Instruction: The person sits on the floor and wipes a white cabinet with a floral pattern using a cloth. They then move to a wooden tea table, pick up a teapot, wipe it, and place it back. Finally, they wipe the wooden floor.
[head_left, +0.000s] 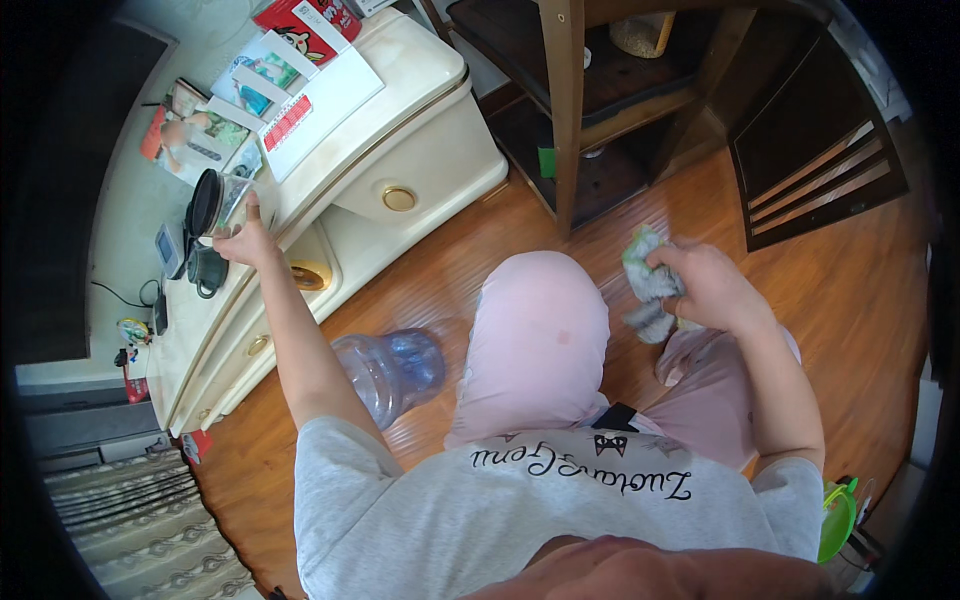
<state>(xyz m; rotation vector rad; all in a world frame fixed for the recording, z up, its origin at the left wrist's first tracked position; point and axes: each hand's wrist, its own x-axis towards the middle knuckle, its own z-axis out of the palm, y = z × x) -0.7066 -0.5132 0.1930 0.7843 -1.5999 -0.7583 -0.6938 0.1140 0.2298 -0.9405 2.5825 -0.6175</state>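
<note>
My left hand (251, 238) is closed around a clear jar with a black lid (206, 202), on or just over the top of the cream cabinet (390, 90); whether the jar touches it I cannot tell. Beside the jar are a dark green cup (208, 271) and a small device with a screen (170, 249). My right hand (701, 281) grips a crumpled grey and green cloth (651, 270) above the wooden floor, to the right of my raised knee. Past my left hand, a white rack or holder (322, 109) stands on the cabinet among printed items.
A large clear blue water bottle (394, 371) lies on the floor by my left arm. Ahead stands a dark wooden shelf unit (568, 112) with its slatted door (817, 165) swung out at the right. A bright green plastic item (838, 521) is at the lower right.
</note>
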